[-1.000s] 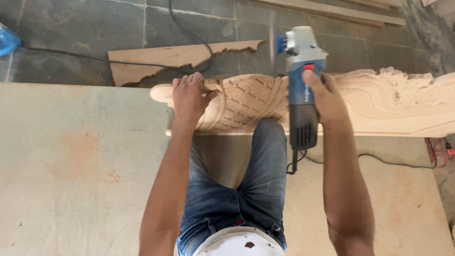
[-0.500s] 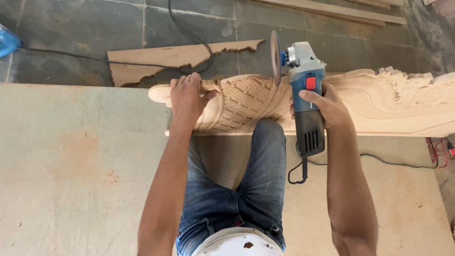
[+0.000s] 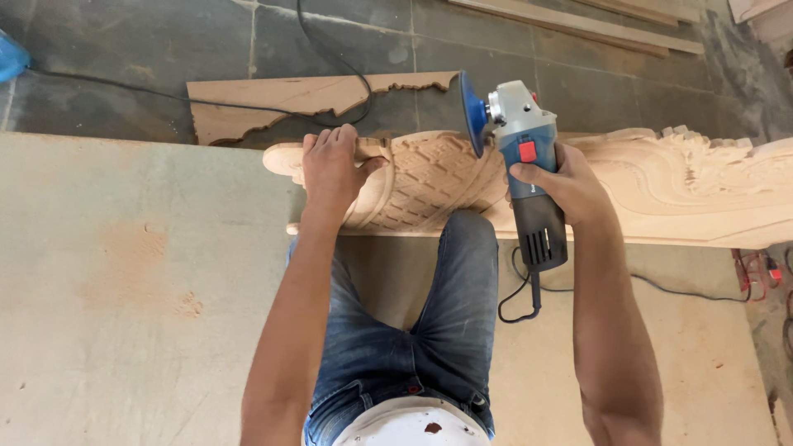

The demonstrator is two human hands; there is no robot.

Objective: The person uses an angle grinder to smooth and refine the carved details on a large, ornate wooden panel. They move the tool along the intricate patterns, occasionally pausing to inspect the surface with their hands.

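Note:
A long carved wooden piece (image 3: 661, 186) with a lattice pattern lies across the far edge of a dusty board. My left hand (image 3: 334, 169) presses flat on its rounded left end. My right hand (image 3: 557, 186) grips a blue and grey angle grinder (image 3: 524, 165), whose blue disc (image 3: 472, 114) stands on edge above the carved lattice section (image 3: 429, 182). The grinder's black cord (image 3: 520, 297) loops down beside my knee. My jeans-clad leg (image 3: 458, 289) rests against the carving's near side.
A flat cut-out wooden panel (image 3: 281, 103) lies on the dark tiled floor beyond the carving, with a black cable (image 3: 165, 95) running over it. Wooden strips (image 3: 578, 25) lie at the far right. The sawdust-covered board (image 3: 124, 289) fills the left. Red wires (image 3: 756, 268) sit at the right edge.
My right hand has carried the grinder to the left and tilted it, so the disc now sits over the lattice carving. My left hand stays pressed on the carving's end.

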